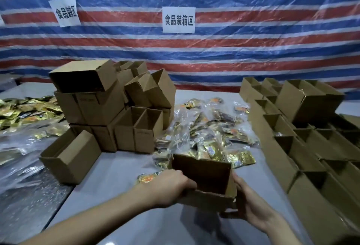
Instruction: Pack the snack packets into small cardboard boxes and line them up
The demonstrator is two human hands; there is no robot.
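I hold a small open cardboard box (204, 178) above the near middle of the grey table (116, 176), its opening facing up and its inside dark. My left hand (171, 186) grips its left wall and near edge. My right hand (247, 204) grips its right side from below. One gold and orange snack packet (147, 178) lies just left of the box, by my left hand. A heap of gold snack packets in clear bags (210, 130) lies beyond the box.
A stack of empty cardboard boxes (109, 106) rises at the left centre, with one lone box (72, 159) in front. Rows of open boxes (303, 139) line the right side. More gold packets (29, 110) lie far left. A striped tarp (253, 40) hangs behind.
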